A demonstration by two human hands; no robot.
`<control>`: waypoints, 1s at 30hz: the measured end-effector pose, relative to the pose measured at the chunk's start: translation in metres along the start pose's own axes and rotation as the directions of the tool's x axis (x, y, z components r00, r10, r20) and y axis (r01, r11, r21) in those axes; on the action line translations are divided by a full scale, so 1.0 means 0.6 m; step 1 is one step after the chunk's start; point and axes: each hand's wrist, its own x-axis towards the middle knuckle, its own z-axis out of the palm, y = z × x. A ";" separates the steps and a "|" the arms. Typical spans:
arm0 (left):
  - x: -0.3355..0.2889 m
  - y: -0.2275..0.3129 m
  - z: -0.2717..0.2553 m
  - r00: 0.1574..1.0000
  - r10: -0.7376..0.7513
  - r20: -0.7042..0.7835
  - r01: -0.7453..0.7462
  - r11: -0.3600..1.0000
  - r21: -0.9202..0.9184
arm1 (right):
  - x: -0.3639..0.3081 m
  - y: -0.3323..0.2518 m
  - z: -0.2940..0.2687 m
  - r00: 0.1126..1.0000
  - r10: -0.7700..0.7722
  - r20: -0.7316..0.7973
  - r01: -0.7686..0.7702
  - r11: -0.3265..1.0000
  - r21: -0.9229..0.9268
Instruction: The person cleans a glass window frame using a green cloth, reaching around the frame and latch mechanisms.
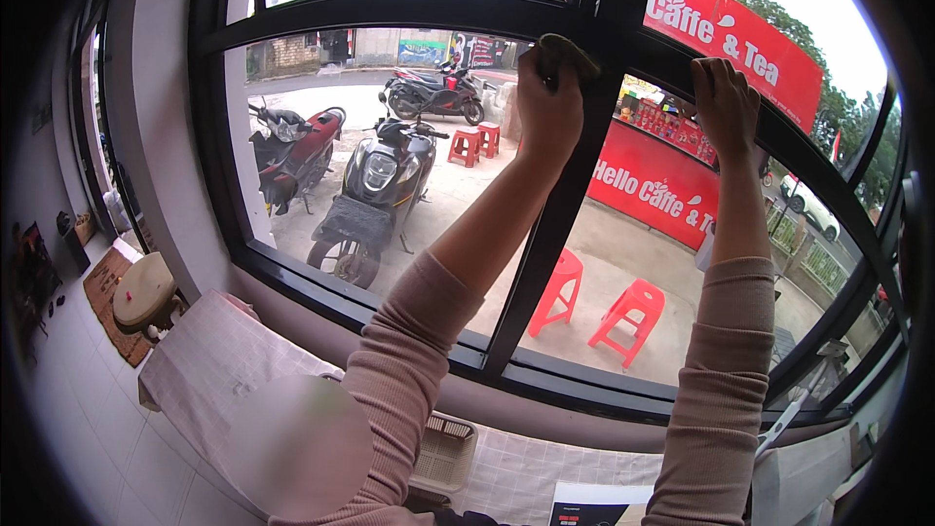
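Observation:
Up at the crossing of the black window frame point(612, 15), my left hand point(551, 117) is closed around a greenish sponge point(570, 54). The sponge is pressed near the corner where the horizontal bar meets the thick upright. To the right, my right hand point(726, 102) is raised to the horizontal bar over the right pane, its fingers bent together over the bar's edge. Both arms, in pinkish ribbed sleeves, reach upward in front of the glass.
Under the window stands a table with a checked cloth point(209, 341), bearing a woven plastic basket point(446, 453) and a box point(599, 505). A round stool point(144, 290) is at the left. Through the glass show motorbikes point(375, 175), red stools point(628, 317) and a red stall point(653, 180).

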 end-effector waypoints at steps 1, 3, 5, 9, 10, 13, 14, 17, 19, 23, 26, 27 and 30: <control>0.012 -0.018 -0.014 1.000 0.020 0.024 -0.018 0.998 -0.066 | 0.000 -0.004 -0.001 1.000 -0.003 0.005 0.003 1.000 0.006; 0.038 -0.036 -0.053 0.997 0.054 -0.046 -0.060 0.989 -0.132 | -0.001 0.000 0.000 1.000 -0.009 -0.017 0.009 1.000 -0.011; 0.080 -0.031 -0.103 0.981 0.054 -0.185 -0.075 0.991 -0.109 | 0.000 -0.002 0.003 0.999 -0.012 -0.049 0.012 1.000 -0.005; 0.083 -0.018 -0.098 0.978 0.014 -0.209 -0.020 0.999 -0.028 | -0.003 0.008 0.005 0.997 -0.042 -0.062 0.039 0.998 -0.049; 0.073 -0.020 -0.084 0.990 -0.040 -0.138 0.028 0.996 -0.084 | -0.004 0.008 0.006 0.995 -0.047 -0.083 0.042 0.998 -0.055; 0.014 -0.008 -0.015 0.999 -0.025 0.027 0.023 0.996 0.081 | -0.006 0.011 0.011 0.997 -0.025 -0.074 0.020 0.998 -0.068; 0.003 -0.004 0.001 0.995 -0.067 0.070 0.058 0.992 0.116 | -0.004 0.009 0.010 0.997 -0.024 -0.076 0.019 0.997 -0.068; 0.018 -0.010 -0.022 0.972 -0.112 0.204 0.084 0.986 0.144 | 0.000 0.000 0.008 1.000 0.010 -0.019 -0.010 1.000 -0.008; 0.022 -0.012 -0.043 0.940 -0.124 0.316 0.085 0.987 0.134 | 0.002 -0.010 0.004 0.999 0.049 0.002 -0.049 0.999 -0.007; -0.009 0.006 -0.082 0.843 -0.129 0.522 -0.039 0.954 0.297 | 0.002 -0.004 0.007 0.996 0.088 0.031 -0.087 0.996 -0.022; -0.077 0.017 -0.126 0.776 -0.233 0.585 -0.024 0.917 0.398 | 0.001 0.004 0.005 0.992 0.103 0.069 -0.100 0.994 -0.042; -0.106 0.008 -0.149 0.763 -0.203 0.614 -0.078 0.914 0.399 | 0.001 0.003 0.007 0.993 0.102 0.055 -0.099 0.994 -0.055; -0.189 -0.007 -0.219 0.664 -0.375 0.647 0.035 0.880 0.474 | 0.003 -0.001 0.019 0.985 0.137 0.109 -0.132 0.990 -0.046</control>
